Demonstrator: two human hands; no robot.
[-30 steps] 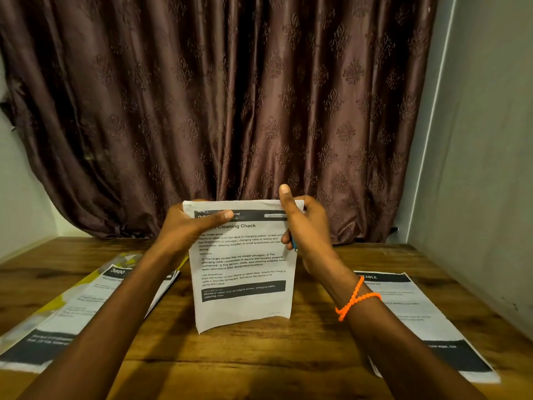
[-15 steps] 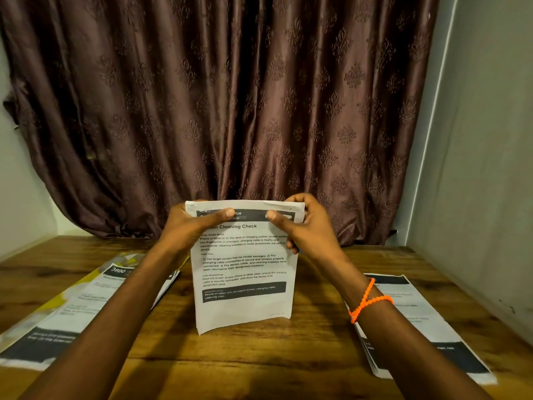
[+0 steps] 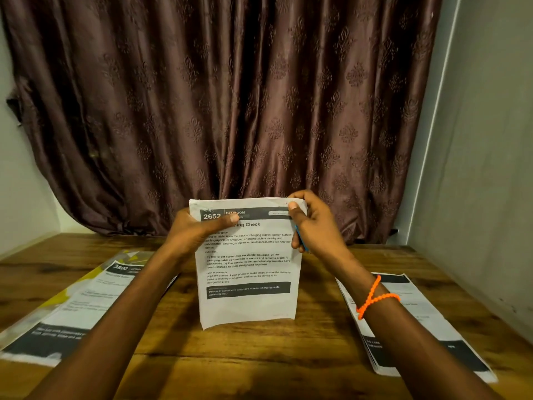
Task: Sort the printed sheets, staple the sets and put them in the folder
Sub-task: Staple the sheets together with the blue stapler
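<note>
Your left hand (image 3: 192, 235) and right hand (image 3: 313, 223) pinch the top corners of the sheet set (image 3: 248, 264), which hangs long-axis vertical, bottom edge on the bench (image 3: 259, 359); both hands are equally near.

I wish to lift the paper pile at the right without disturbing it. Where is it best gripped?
Probably the near short edge of the right pile, approached from the front: it lies flat on the table, and the right forearm covers its far end.
</note>
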